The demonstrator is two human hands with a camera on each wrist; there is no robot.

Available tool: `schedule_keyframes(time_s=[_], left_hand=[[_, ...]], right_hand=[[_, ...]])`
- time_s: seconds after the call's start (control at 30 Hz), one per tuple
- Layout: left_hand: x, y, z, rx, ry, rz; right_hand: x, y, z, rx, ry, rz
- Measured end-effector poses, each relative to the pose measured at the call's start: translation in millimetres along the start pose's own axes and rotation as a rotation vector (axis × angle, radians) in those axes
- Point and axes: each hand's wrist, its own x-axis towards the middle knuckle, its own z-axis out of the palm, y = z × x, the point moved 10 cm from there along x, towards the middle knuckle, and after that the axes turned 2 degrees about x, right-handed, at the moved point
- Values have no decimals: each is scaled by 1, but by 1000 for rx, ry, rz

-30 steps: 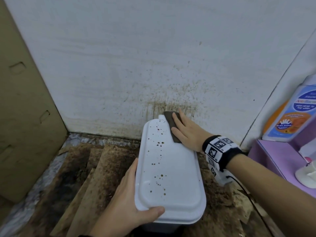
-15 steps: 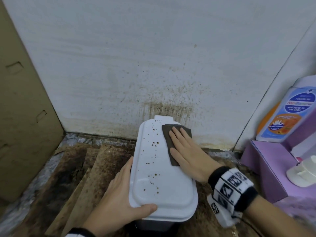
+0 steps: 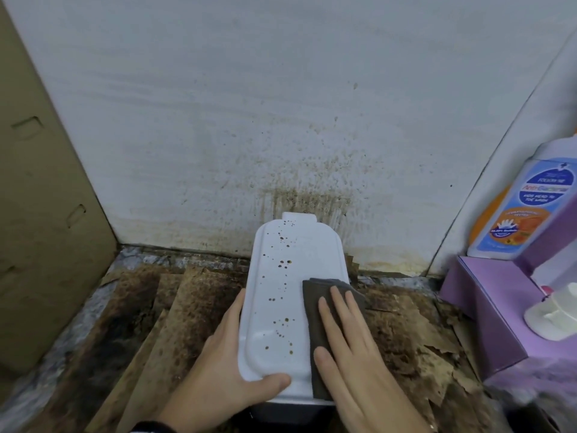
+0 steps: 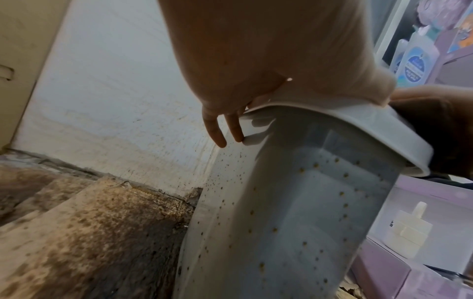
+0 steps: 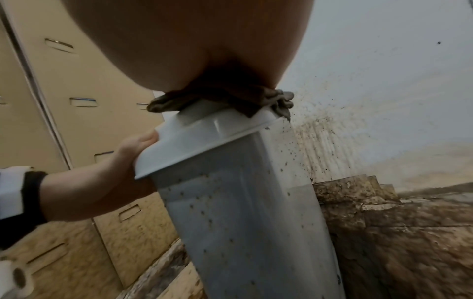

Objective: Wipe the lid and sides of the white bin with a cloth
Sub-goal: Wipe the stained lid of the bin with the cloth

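Observation:
The white bin stands against the wall, its lid (image 3: 290, 289) speckled with brown spots down the left and middle. My left hand (image 3: 231, 367) grips the lid's near left edge, thumb on top and fingers down the side. My right hand (image 3: 346, 345) lies flat on a dark grey-brown cloth (image 3: 315, 310) and presses it onto the lid's near right part. In the left wrist view the spotted bin side (image 4: 294, 222) shows under the lid rim (image 4: 384, 133). The right wrist view shows the cloth (image 5: 230, 99) squashed between palm and lid (image 5: 204, 133), with spots on the bin wall (image 5: 243, 232).
The white wall (image 3: 281, 120) behind the bin carries brown splatter. Stained, torn cardboard (image 3: 156, 323) covers the floor. A tall cardboard panel (image 3: 37, 214) stands on the left. On the right are a purple box (image 3: 487, 307), a soap bottle (image 3: 524, 207) and a white object (image 3: 555, 314).
My right hand has slid the cloth from the lid's far right corner toward me along the right side, leaving that strip free of spots. The left hand keeps its grip.

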Motion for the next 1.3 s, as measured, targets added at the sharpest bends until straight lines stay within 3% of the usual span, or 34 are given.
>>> schedule_keyframes(time_s=[0.1,0.27,0.5,0.57,0.7,1.03,1.3], left_hand=[[2,-2,0,-8,-4,-13],[3,-8,3,-28,-17,-31],[5,-8,-1,22,10,-29],[7,-6,-1,28,12,-24],[9,0,-2,11,10,-16],[9,-6,-3,60,-21,-22],[7,-6,-1,9,-25,-10]], right_hand=[[8,-4,-12,58,-11,-25],[54,10,-25,-126,-112,-70],[152,45,-39,-287,-77,-16],[173,57,-43,-248,-63,63],[192,50,-46,-330,-96,-20],[172,38,-44,-366,-94,-41],[62,6,-32,-379,-158,-76]])
